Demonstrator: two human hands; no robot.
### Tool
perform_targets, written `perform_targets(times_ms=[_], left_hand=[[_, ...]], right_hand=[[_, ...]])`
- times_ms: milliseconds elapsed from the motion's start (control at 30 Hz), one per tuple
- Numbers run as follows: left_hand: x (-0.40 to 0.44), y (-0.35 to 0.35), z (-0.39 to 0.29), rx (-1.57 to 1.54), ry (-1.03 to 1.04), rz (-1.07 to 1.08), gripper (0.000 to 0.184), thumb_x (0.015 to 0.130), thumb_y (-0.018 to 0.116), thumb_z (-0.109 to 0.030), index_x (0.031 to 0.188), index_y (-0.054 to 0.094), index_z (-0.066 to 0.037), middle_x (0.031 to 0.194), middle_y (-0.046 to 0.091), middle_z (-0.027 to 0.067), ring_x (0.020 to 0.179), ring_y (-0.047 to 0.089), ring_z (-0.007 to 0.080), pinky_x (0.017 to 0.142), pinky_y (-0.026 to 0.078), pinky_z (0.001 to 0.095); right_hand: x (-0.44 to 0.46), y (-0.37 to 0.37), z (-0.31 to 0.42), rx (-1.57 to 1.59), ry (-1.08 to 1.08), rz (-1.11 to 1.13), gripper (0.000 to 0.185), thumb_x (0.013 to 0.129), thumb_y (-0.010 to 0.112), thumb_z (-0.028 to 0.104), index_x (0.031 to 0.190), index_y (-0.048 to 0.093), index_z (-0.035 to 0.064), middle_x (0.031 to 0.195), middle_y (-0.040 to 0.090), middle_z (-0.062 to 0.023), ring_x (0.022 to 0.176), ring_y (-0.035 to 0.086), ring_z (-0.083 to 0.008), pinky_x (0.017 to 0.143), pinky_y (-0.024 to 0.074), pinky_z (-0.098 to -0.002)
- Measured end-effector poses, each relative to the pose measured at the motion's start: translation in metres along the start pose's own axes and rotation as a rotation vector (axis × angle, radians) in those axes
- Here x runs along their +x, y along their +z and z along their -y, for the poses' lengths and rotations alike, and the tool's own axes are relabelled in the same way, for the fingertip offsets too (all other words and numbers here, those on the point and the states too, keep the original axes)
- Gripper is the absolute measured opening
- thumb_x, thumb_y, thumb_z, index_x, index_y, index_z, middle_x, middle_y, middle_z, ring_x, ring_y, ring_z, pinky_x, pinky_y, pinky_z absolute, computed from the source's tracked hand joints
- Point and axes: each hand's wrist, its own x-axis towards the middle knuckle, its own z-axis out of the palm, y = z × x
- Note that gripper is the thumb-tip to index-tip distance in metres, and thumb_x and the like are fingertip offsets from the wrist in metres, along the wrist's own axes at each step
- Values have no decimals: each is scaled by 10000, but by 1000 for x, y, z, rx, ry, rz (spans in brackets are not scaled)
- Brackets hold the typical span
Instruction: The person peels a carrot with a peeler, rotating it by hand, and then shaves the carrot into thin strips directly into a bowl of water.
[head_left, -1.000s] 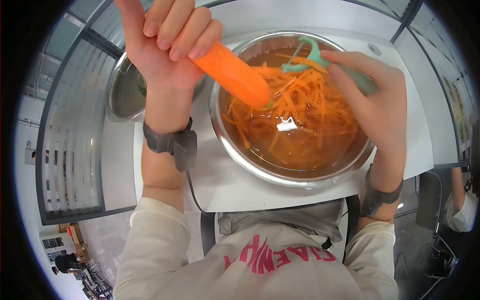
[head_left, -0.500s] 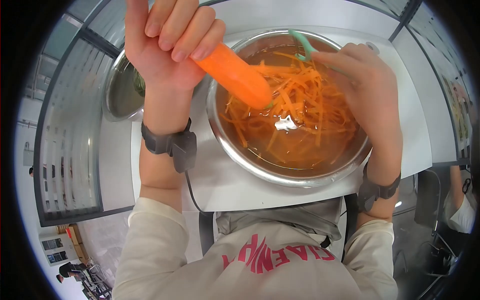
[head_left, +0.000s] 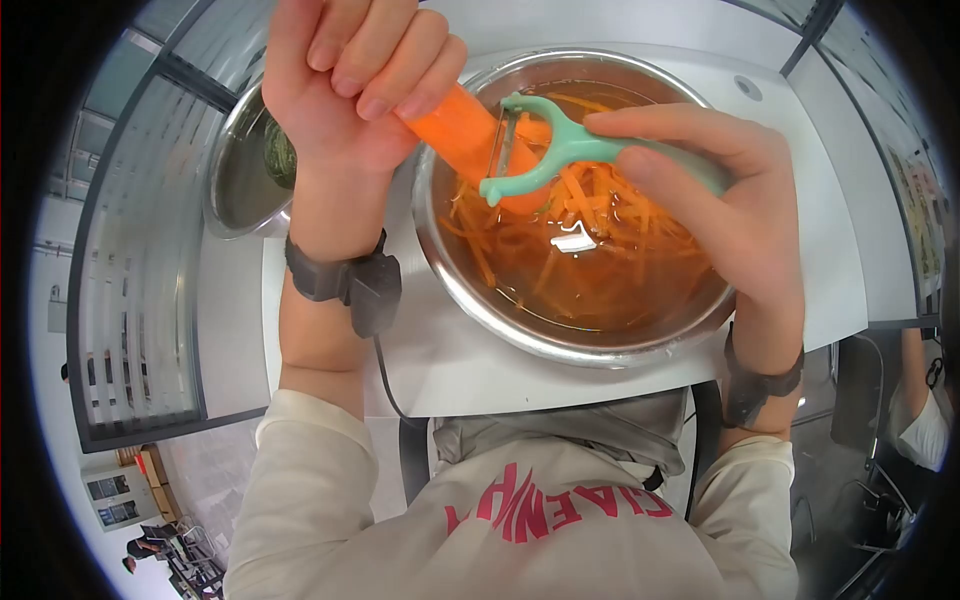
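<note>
My left hand point(head_left: 375, 75) is wrapped round an orange carrot point(head_left: 462, 135), which slants down to the right over a steel bowl point(head_left: 560, 347). Between the fingers of my right hand point(head_left: 725, 185) is the handle of a mint-green Y-shaped peeler point(head_left: 580, 145). Its metal blade lies across the carrot near the lower end; I cannot tell how firmly it presses. Below, cloudy orange water in the bowl holds many carrot strips point(head_left: 590, 205). The carrot's upper end is hidden in my left hand.
Left of my left wrist stands a second steel bowl point(head_left: 228, 190) with something dark green and striped point(head_left: 279, 155) in it. A black cable point(head_left: 385, 375) runs from the left wristband over the white table point(head_left: 440, 385). Glass partitions point(head_left: 140, 270) flank the table.
The peeler has come left and toward me, from the bowl's far right side onto the carrot. My right hand turned with it. My left hand and the carrot shifted slightly.
</note>
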Motion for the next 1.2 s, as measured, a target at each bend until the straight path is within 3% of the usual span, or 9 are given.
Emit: perform_targets(times_ms=[167,233,400,500,600,700,900,1133,1200], left_hand=[[12,-16,4,-189,-54,238,519,1091,437,-494,679,449,-178,557,423,-48,473,434,111,501,425,283],[11,-2,5,-273,-70,130,528,1038,546,-487,598,447,-212,504,438,-80,442,420,70,496,394,239],[9,-2,-5,-216,-20,72,531,1051,521,-471,591,452,-215,495,437,-82,433,420,66,489,388,231],[8,-1,-5,-145,2,64,536,1056,508,-469,587,453,-215,492,446,-80,432,424,66,491,391,232],[8,0,-11,-152,16,51,540,1057,503,-464,580,452,-216,487,455,-77,429,426,66,499,396,230],[11,-10,-20,-153,14,115,540,1055,503,-455,573,452,-217,482,463,-73,424,427,64,507,403,228],[9,-4,-14,-156,21,73,522,1057,496,-428,583,459,-214,488,468,-72,424,436,63,516,415,225],[9,-1,0,-207,-5,76,503,1066,478,-399,602,460,-206,503,464,-76,439,428,59,520,402,222],[8,6,6,-235,0,20,499,1074,458,-380,608,451,-202,502,444,-77,444,417,62,522,394,232]], right_hand=[[-1,0,0,-93,-43,1,206,931,709,56,1111,777,-16,1039,781,-111,939,712,-141,841,543,-265],[-1,-3,-1,-125,-49,21,199,927,712,51,1102,779,-15,1023,783,-115,925,718,-145,836,546,-268],[0,-17,-11,-226,-8,95,190,907,725,32,1082,781,-15,993,789,-122,898,733,-164,827,553,-282],[1,-20,-18,-303,-87,28,181,862,762,72,1036,795,31,889,775,-131,725,713,-203,700,541,-293],[0,-29,-24,-501,-74,61,186,840,772,80,1022,797,53,940,771,-148,756,722,-297,718,556,-330],[3,-32,-27,-711,-137,-10,260,871,750,37,1130,767,56,981,763,-161,860,730,-295,796,547,-339],[5,-26,-27,-858,-70,-228,323,849,761,101,1171,748,119,904,749,-137,771,692,-352,692,538,-403],[4,-24,-28,-483,128,-112,298,954,700,255,1031,711,-32,740,698,-110,622,624,-165,614,487,-320],[8,-28,-14,-283,361,-44,328,972,696,303,1008,676,-23,738,700,-95,594,607,-131,571,479,-290]])
